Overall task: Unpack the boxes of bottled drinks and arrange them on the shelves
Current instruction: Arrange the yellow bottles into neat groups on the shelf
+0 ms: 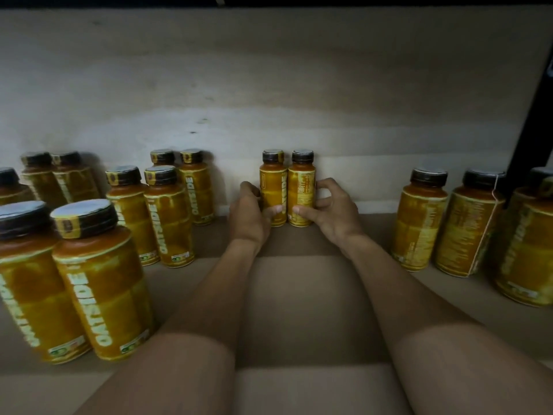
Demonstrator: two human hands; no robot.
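A person reaches both bare arms deep into a dim shelf. The left hand curls round the left bottle, thumb across its front. The right hand grips the right bottle the same way. Both are yellow-labelled with dark caps. They stand upright and touching each other, right up against the pale back wall, in the middle of the shelf.

The job looks well under way. The left rows hold about ten of the same bottles, standing in pairs from front to back. On the right, three more stand side by side. No box is in view, so I cannot tell how many bottles are left to unpack.

The open room is the bare middle lane where the arms lie, running from the front back to the held pair. It looks wide enough for more pairs in front of these two. There are also gaps on either side of the pair along the wall. Space is tighter at the sides, where each forearm passes near the nearest front bottles. A black post closes in the far right.
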